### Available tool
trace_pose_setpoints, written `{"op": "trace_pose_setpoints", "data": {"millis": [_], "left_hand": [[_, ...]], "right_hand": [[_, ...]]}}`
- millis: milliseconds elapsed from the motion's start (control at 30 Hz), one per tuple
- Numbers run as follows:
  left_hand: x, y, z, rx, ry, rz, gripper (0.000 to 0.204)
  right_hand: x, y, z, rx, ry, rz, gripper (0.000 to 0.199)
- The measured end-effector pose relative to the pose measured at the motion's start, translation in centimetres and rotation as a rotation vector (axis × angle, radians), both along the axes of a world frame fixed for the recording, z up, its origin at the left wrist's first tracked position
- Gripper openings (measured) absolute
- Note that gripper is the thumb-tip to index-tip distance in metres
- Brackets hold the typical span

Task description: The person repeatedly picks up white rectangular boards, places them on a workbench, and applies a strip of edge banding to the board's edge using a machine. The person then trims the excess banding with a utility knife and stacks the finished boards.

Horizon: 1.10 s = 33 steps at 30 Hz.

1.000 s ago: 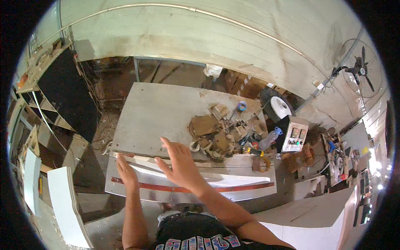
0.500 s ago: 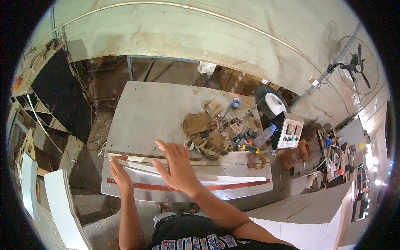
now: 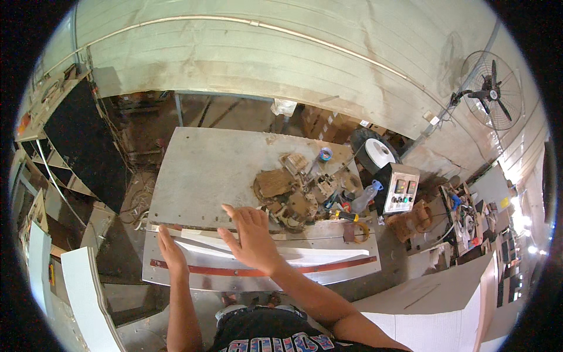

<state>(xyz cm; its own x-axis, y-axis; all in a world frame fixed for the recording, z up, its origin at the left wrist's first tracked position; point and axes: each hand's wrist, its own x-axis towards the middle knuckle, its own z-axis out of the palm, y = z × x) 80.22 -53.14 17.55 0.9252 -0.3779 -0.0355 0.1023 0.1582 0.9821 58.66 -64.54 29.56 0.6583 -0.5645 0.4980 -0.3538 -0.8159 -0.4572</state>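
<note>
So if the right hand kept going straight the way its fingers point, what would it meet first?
The right hand lies flat on the white board, fingers pointing away across the grey worktable. Straight on, the bare tabletop comes first; the heap of wooden parts lies just right of that line, though depth is hard to judge here.

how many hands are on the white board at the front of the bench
2. The left hand rests flat on the white board near its left end; the right hand lies spread open on it toward the middle, beside the pile of wooden scraps.
</note>
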Motion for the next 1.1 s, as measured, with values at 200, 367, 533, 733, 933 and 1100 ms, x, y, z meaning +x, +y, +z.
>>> {"op": "trace_pose_setpoints", "data": {"millis": [200, 367, 533, 733, 933, 1100], "left_hand": [[-0.3, 0.5, 0.7, 0.028, -0.006, -0.118, 0.047], [-0.3, 0.9, 1.0, 0.04, -0.054, -0.185, 0.043], [-0.2, 0.5, 1.0, 0.076, -0.03, -0.171, 0.046], [-0.4, 0.8, 1.1, 0.059, -0.133, -0.196, 0.045], [0.0, 0.8, 0.3, 0.086, -0.123, -0.221, 0.043], [0.1, 0.4, -0.8, -0.018, -0.071, -0.18, 0.049]], "right_hand": [[0.8, -0.4, 0.1, 0.07, 0.013, 0.02, 0.063], [0.7, -0.6, 0.0, 0.078, 0.037, 0.006, 0.063], [-0.1, -0.7, 0.0, 0.042, 0.062, -0.031, 0.058], [-2.4, -1.0, 0.2, 0.016, 0.234, -0.144, 0.06], [-6.4, -1.0, 0.2, -0.195, 0.317, -0.312, 0.052], [-16.8, -4.6, -1.7, -0.073, 0.268, -0.675, 0.047]]}}
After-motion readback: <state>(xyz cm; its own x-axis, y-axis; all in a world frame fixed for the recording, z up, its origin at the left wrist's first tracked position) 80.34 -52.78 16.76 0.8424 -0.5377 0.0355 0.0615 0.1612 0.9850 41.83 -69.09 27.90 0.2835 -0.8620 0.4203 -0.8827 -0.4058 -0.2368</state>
